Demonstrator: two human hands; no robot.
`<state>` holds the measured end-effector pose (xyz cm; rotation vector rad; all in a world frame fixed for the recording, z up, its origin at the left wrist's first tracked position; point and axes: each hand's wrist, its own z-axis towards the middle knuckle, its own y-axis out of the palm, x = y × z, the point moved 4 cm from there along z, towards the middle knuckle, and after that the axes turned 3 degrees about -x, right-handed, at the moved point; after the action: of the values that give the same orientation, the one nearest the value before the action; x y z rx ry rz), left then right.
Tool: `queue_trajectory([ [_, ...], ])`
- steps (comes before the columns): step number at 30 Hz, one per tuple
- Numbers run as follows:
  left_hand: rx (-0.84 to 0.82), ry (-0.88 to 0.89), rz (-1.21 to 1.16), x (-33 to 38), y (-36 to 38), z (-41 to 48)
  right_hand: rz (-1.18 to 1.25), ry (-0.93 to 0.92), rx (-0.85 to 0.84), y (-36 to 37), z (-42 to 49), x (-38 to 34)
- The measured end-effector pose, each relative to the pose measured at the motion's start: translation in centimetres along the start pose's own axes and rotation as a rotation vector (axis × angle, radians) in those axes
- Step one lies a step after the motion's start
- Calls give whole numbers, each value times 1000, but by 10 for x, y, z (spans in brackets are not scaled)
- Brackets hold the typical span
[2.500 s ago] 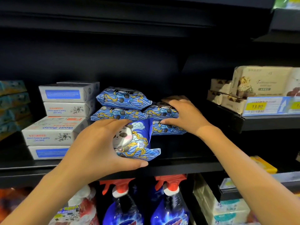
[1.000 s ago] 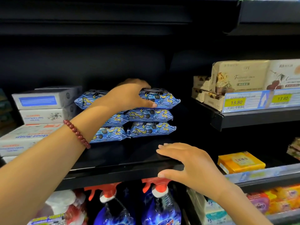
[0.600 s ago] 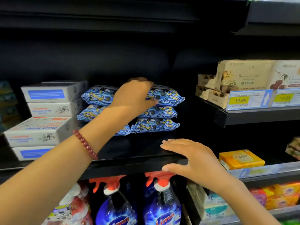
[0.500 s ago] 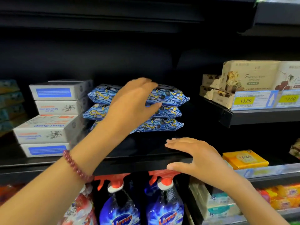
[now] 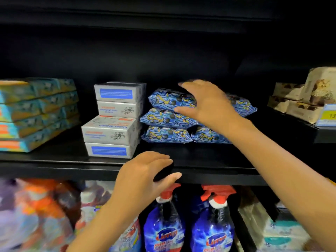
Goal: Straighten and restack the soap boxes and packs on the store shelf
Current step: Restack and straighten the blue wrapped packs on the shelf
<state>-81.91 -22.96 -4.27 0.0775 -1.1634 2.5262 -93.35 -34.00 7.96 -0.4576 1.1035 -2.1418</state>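
Four white boxes (image 5: 112, 120), one reading "Goat Soap", stacked mid-frame; five blue packs (image 5: 167, 119) visible. Right hand (image 5: 209, 104) over packs, fingers spread; left hand (image 5: 143, 173) rests slack on shelf (image 5: 54, 168) edge.

Right hand (image 5: 209, 106) spread over blue packs (image 5: 167, 119), left hand (image 5: 143, 175) resting on shelf edge (image 5: 72, 170), white soap boxes (image 5: 112, 128) alongside

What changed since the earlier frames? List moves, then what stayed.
The left hand left the packs and dropped to the shelf edge; the right hand rose from that edge to the packs. Packs and boxes stayed stacked.
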Motion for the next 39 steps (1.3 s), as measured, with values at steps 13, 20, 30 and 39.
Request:
queue_trajectory([
  [13, 87, 51, -38, -4, 3, -2, -211, -28, 61, 27, 15, -18],
  [20, -4, 12, -90, -6, 1, -1, 64, -105, 322, -7, -15, -23],
  [30, 191, 124, -19, 1, -37, 72, 260, -37, 401, -27, -120, 13],
  [39, -355, -99, 348, -25, 0, 138, 210, 84, 322, -21, -164, 57],
])
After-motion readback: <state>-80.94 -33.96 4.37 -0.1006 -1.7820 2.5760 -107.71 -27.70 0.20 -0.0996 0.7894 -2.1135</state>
